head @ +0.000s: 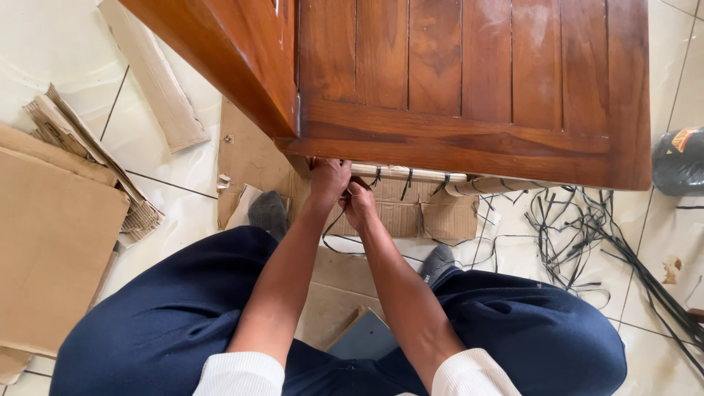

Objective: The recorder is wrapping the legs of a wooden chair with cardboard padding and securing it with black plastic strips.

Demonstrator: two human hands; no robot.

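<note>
A big brown wooden panel [469, 88] fills the top of the view, its slats running away from the person and its lower rail crossing left to right just above the hands. Below it, flattened cardboard [55, 242] lies on the pale tiled floor [59, 51], a stack at the left and more sheets under the panel's edge. The person sits low with dark blue trousers [176, 315] spread to either side and grey socks beside the forearms. A tangle of cut black straps [587, 227] sprawls across the tiles at the right, well apart from the hands.

Under the rail lies a pale wrapped bundle [411, 174], its long axis left to right along the panel's edge, with black ties around it at intervals. It stretches off to the right of the hands; its left end meets them.

The left hand [328, 180] sits at that left end, tucked against the underside of the rail, fingers curled closed on the bundle's end or the tie there; which one cannot be told. The right hand [359, 204] is just beside and slightly nearer the body, touching the left, fingers bunched together and pinching a thin black strap [331, 227] that loops down between the wrists. The right is the hand nearer the rest of the bundle.
</note>
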